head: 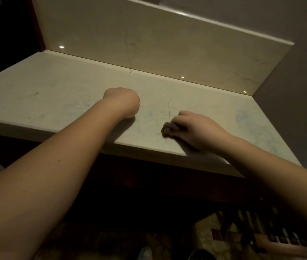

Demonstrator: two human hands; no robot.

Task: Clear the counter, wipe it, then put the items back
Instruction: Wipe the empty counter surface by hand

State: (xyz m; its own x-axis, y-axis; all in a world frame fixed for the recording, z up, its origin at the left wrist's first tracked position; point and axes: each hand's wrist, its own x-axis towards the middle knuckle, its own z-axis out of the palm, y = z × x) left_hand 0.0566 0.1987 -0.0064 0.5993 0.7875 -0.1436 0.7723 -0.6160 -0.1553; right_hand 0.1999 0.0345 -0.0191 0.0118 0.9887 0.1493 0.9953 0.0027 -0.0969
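Dim warm light; three pinpoint glints on backsplash beyond the fingers, which are motion-blurred; floor dark, soft; edges bowed by wide-angle lens.

Desk: pale stone slab spanning mid frame, bearing faint blue smears at right.
Left grip: resting at centre as a curled fist.
Right grip: lying right of centre, fingers curling around something dark, unidentifiable.
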